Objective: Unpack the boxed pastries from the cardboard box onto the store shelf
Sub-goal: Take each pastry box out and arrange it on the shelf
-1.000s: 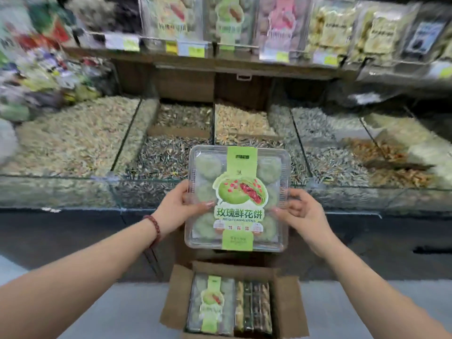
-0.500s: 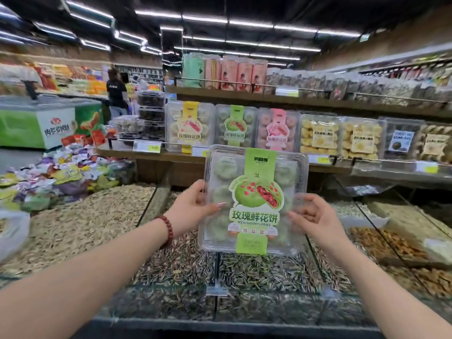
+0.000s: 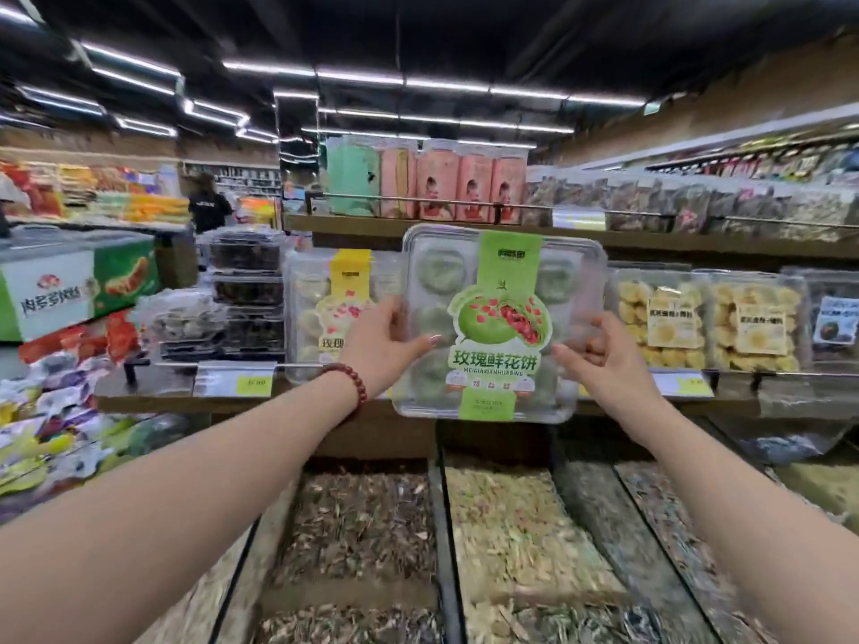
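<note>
I hold a clear plastic pastry box with a green label upright in front of the middle shelf. My left hand, with a red bead bracelet on the wrist, grips its left edge, thumb across the front. My right hand grips the right edge with curled fingers. The box hangs just above the shelf board, to the right of a yellow-labelled pastry box that stands on the shelf. The cardboard box is out of view.
Clear boxes of yellow pastries stand on the shelf to the right. Pink and green packs fill the upper shelf. Glass-divided bins of seeds lie below my arms. A person stands far left.
The box has gone from above the cardboard box up and forward to the shelf, both hands keeping their grip. My view has tilted up, so the cardboard box dropped out of sight.
</note>
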`<state>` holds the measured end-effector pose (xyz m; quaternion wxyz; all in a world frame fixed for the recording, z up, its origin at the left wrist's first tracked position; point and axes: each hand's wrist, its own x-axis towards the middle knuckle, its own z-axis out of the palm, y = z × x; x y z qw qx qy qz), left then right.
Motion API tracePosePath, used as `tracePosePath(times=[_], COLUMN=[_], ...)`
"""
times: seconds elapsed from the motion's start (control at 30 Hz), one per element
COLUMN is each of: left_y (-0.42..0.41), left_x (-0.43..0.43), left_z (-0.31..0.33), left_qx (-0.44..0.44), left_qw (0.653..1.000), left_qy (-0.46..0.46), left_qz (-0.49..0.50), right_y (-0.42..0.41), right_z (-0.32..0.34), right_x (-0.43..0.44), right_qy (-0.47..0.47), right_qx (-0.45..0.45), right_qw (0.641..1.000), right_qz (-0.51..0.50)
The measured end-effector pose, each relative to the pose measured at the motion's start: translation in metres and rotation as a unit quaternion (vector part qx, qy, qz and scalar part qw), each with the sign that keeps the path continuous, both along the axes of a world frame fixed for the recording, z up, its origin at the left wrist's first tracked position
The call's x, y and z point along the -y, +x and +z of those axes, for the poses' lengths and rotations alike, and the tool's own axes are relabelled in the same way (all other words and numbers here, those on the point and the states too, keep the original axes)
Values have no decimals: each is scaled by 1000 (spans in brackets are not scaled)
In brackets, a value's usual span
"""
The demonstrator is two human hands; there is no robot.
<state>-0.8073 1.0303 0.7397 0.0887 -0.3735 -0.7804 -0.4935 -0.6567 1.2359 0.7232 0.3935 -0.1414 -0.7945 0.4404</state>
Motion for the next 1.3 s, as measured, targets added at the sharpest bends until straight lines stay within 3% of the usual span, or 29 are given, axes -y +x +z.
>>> tracePosePath(times=[0.23,0.47,0.73,0.97,1.1,1.2,1.3], left_y=[-97,-137,-137,-136,-146,-147,-150], left_x=[-74,-120,-140,-152,-161,-167,-173], left_z=[16,-8,-25,-47,-65,-69,-72], left_qx=[-22,16,-93,-89,-163,-228,-222], left_qw=[999,996,982,981,959,942,939], left_qy=[7,-52,-143,-164,-211,-216,-247], left_qz=[48,68,83,62,101,116,87], right_y=[-107,-162,-195,-212,-216,-222,-229], right_z=[18,-4,-20,-31,-49,-58,-60], right_x=[-66,-106,-117,-103,-101,-99,-91], right_qy=[41,-10,-66,22,156,189,205], right_qx=[30,62,113,111,239,261,271], right_qw=[995,991,982,989,944,925,913], right_qz=[-85,-119,-135,-94,-165,-200,-226])
